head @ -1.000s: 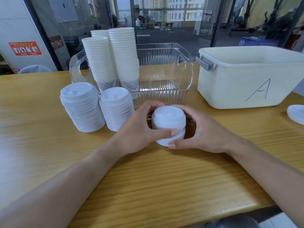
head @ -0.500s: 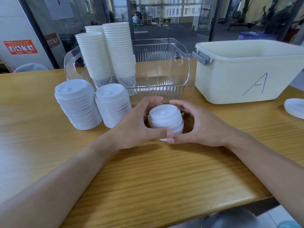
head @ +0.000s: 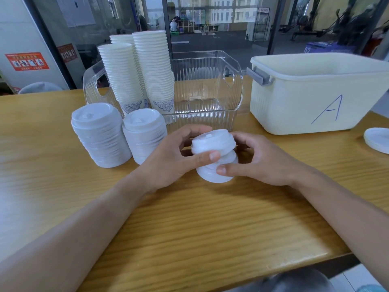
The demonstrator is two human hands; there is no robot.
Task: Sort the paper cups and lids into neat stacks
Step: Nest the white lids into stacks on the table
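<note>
A wooden bench with a yellowish grain carries everything. Two stacks of white lids stand side by side at its left, just in front of a clear ribbed bin. A shorter lid stack rests near the middle. To the right sits a cream tub marked "A", and a single lid lies at the far right edge.

Wooden table; glass wall behind, perhaps a gym beyond.
</note>
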